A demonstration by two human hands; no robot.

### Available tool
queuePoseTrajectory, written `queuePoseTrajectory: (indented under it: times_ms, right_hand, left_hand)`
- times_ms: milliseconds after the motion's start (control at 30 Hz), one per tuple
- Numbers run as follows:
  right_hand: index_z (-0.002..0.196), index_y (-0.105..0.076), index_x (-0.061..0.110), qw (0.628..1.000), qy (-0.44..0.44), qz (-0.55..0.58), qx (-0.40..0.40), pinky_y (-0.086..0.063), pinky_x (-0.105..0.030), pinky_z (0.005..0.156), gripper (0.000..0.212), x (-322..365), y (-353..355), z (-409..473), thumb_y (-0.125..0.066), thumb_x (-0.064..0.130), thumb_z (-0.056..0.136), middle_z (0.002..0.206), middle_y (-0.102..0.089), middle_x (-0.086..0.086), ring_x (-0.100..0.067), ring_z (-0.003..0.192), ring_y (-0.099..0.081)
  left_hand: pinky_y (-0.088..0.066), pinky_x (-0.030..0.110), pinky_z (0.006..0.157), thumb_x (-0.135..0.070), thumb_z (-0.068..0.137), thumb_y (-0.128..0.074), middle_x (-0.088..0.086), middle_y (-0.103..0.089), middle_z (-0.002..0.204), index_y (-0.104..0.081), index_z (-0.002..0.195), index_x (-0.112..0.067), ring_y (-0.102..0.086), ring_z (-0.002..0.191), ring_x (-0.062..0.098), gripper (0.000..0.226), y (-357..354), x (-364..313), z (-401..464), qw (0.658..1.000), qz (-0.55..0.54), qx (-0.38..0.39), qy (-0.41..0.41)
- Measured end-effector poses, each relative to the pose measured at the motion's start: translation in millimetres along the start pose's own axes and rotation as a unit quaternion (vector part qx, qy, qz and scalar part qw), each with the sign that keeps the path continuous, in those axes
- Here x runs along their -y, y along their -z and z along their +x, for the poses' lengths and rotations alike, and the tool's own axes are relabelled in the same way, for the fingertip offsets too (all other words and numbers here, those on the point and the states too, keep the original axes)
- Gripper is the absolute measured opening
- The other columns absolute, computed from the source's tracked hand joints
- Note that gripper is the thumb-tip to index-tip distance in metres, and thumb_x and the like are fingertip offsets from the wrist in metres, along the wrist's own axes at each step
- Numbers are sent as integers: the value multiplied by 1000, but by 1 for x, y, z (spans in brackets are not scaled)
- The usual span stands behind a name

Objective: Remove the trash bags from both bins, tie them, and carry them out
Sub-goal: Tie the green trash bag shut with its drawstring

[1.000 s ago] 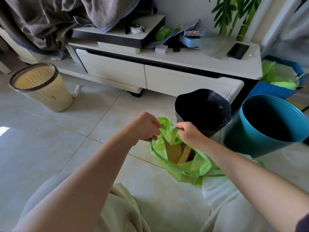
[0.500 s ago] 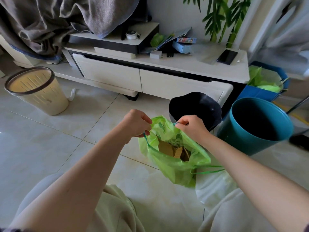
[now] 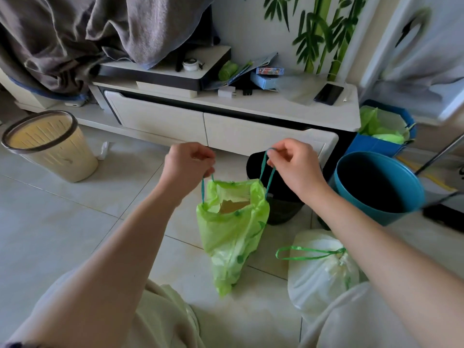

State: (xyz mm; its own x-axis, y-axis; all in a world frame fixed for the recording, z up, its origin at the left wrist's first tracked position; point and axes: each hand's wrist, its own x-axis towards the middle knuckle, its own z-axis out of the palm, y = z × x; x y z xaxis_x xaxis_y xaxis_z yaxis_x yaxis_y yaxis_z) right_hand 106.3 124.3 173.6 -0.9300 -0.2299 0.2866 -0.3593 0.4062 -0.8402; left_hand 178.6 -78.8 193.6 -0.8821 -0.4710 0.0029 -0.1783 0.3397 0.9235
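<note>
Left hand (image 3: 187, 160) and right hand (image 3: 292, 164), each grip pinched on a drawstring loop, suspend the green trash bag (image 3: 232, 229) above the floor; the tied white bag (image 3: 322, 270) lies near, beside the blue bin (image 3: 379, 187)

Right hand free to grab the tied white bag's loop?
Probably not yet: the right hand is pinching the green bag drawstring. The white bag loop lies unobstructed on the floor below it.

No legible text, label, brand, number or sign anywhere. Only a small colourful printed box (image 3: 270, 71) on the white cabinet (image 3: 276, 114), at about one o'clock from frame centre; print there too blurred and small to read.
</note>
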Motion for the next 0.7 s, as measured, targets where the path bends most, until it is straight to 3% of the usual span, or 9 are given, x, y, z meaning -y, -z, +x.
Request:
queuePoseTrajectory:
  times_ms: [133,233,300,400,500,600,700]
  right_hand:
    - [88,-68,8,999,38,15,-28,-56,-40,79,15,11,11,-2,-62,22,88,77,-71,-4,-20,77,-68]
    - [82,-66,10,999,-29,22,-23,-58,-43,77,14,11,15,-1,-60,21,88,69,-69,-3,-17,69,-68]
    - [80,-67,8,999,-31,-20,0,-58,-39,74,15,9,17,-6,-62,20,87,67,-70,-3,-16,66,-68]
    - [73,-68,7,998,-35,-44,0,-58,-40,70,21,12,22,-8,-60,22,85,64,-70,-4,-22,65,-68]
    - [72,-68,-1,992,-121,39,27,-60,-48,75,27,14,23,-7,-56,19,87,66,-72,-9,-31,74,-70]
    - [78,-69,-4,965,-201,132,102,-58,-41,86,27,17,22,-9,-57,17,90,74,-73,-10,-22,76,-70]
    - [79,-70,8,952,-212,154,160,-55,-39,90,18,17,22,-12,-62,20,90,86,-73,-9,-17,81,-66]
  left_hand:
    - [-61,30,71,2,82,-66,8,-68,71,-71,77,-13,-67,57,11,16,-1,-10,-3,997,-42,-16,-56]
    - [-61,39,74,3,82,-65,7,-67,73,-70,76,-14,-64,52,10,18,-3,-7,-3,998,-47,-13,-37]
    - [-61,33,72,2,82,-66,7,-67,71,-70,78,-12,-64,54,10,16,-7,-9,-6,997,-53,-17,-48]
    - [-59,25,68,4,83,-64,10,-67,72,-69,80,-8,-66,57,9,13,-14,-17,-13,995,-65,28,-64]
    - [-59,26,68,6,86,-58,6,-69,79,-70,83,-8,-69,63,10,18,-23,-18,-17,994,-56,73,-55]
    - [-61,34,70,5,91,-48,2,-70,100,-69,96,-10,-73,73,15,27,-34,-19,-23,987,-34,139,-67]
    - [-60,36,73,6,91,-41,-7,-66,118,-63,114,-22,-74,72,18,42,-45,-18,-30,974,16,203,-99]
